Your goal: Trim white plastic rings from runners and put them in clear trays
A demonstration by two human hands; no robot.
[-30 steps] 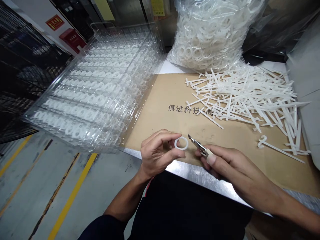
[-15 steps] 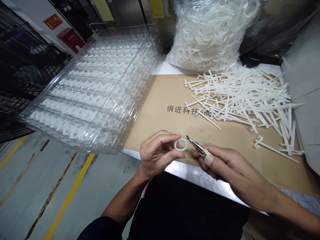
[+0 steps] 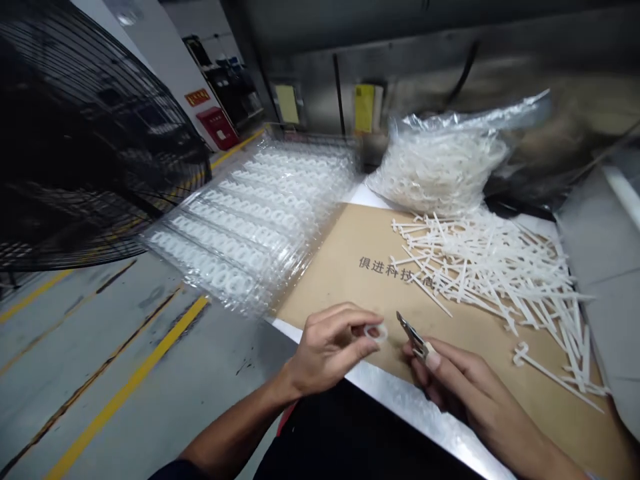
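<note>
Between the thumb and fingers of my left hand (image 3: 333, 350) is a white plastic ring (image 3: 381, 333), held over the near edge of the cardboard (image 3: 325, 280). My right hand (image 3: 465, 387) is closed around small metal nippers (image 3: 411, 333), whose pointed jaws aim up and left. A short gap separates the nipper tip from the ring. Part of the ring is hidden by my left fingers, and the nipper handles are mostly covered by my right hand.
White plastic sprue sticks (image 3: 495, 273) lie heaped at the right. Behind them stands a clear bag (image 3: 440, 167) full of white rings. Stacked clear trays (image 3: 240, 233) holding rows of rings sit at the left, beside a black fan (image 3: 100, 133).
My head view has tilted up and turned left, so the scene sits lower and further right. Both hands keep their grips; the ring shows more edge-on now.
</note>
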